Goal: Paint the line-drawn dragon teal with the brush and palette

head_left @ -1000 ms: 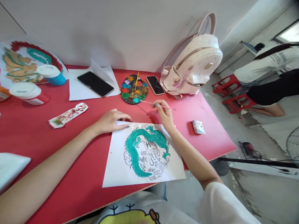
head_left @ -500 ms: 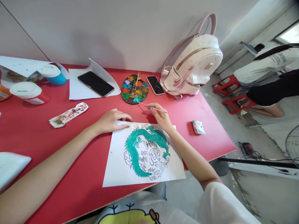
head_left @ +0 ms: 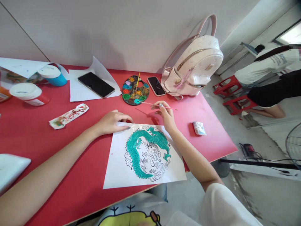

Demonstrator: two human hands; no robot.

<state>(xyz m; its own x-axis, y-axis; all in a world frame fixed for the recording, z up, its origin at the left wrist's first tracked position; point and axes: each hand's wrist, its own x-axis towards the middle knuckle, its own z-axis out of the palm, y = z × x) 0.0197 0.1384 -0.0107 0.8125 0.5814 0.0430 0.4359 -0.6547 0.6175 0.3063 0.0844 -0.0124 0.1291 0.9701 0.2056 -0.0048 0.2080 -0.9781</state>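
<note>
My right hand (head_left: pixel 165 113) pinches a thin pink paintbrush (head_left: pixel 150 104) above the table. The brush's tip is at the turquoise paint on the round palette (head_left: pixel 124 98), which holds several colours; a second, yellow-handled brush (head_left: pixel 138 80) lies across it. My left hand (head_left: pixel 116 121) rests with fingers spread at the top left edge of a white sheet (head_left: pixel 113 175). On this sheet is a circular dragon drawing (head_left: pixel 135 150), its body and legs painted green, while the head and flames are bare black outline.
A black phone (head_left: pixel 96 84) lies on paper, another phone (head_left: pixel 156 86) beside a pale backpack (head_left: pixel 197 66). Paint jars (head_left: pixel 28 94), a stained strip (head_left: pixel 69 116) and a small white packet (head_left: pixel 199 128) are on the red table (head_left: pixel 77 188). Two people sit on red stools (head_left: pixel 227 84) at right.
My right hand has moved a little right and up, the paintbrush shifting right with it, its tip still by the turquoise paint. My left hand and the sheet have stayed in place.
</note>
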